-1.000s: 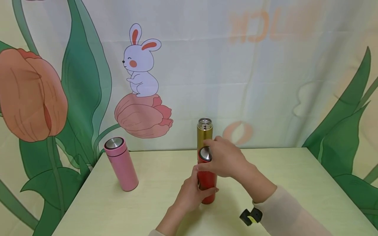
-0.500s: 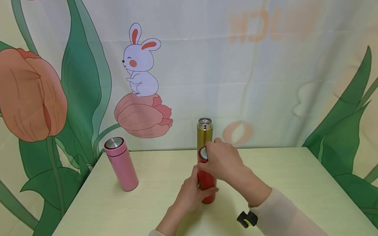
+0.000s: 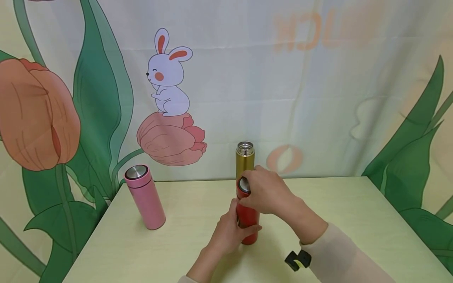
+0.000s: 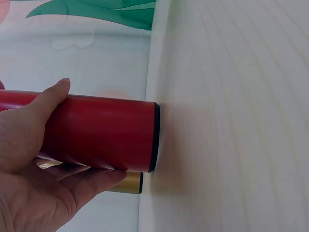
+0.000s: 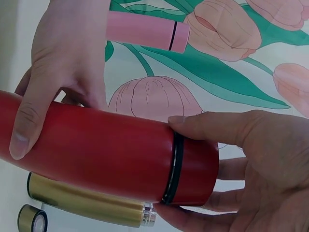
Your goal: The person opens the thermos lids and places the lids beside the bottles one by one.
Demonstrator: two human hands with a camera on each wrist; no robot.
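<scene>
A red thermos stands upright on the table, its steel-topped lid on the body with a black ring below it. My left hand grips the lower body, the thumb on one side and fingers on the other, as the left wrist view shows. Around the lid curl the thumb and fingers of my right hand, partly covering its top. Right behind the red thermos is a gold thermos with its steel mouth uncovered. A gold lid sits near its base in the right wrist view.
On the left part of the table stands a pink thermos with its lid on. A curtain printed with a rabbit and tulips hangs behind the table's back edge. A small black device is at the right sleeve.
My right hand has swung slightly left around the lid, then a little back, its fingers shifting on the lid. The left hand and the red thermos's body have stayed in place.
</scene>
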